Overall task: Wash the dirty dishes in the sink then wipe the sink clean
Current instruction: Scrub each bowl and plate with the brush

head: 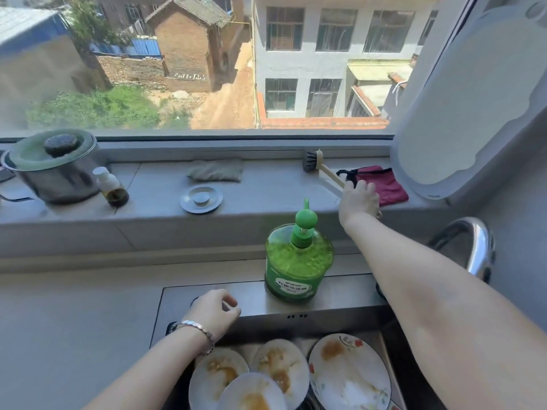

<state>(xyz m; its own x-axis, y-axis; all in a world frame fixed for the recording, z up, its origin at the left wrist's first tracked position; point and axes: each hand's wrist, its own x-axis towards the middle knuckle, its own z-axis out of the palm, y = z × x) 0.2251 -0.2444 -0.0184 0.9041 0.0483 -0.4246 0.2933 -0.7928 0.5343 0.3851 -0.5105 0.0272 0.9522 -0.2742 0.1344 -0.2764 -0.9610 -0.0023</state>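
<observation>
Head view: R hand (358, 199) at 2 o'clock on windowsill (266, 184), grip closed on handle of dish brush (321, 168); red cloth (384, 184) just beside it; L hand (214, 313) rests on sink (340, 294) rim at 7 o'clock, grip loosely curled, holding nothing; green soap bottle (297, 261) on rim between hands; dirty plates (349, 374) in basin at 6 o'clock; faucet (473, 247) at 3 o'clock.
</observation>
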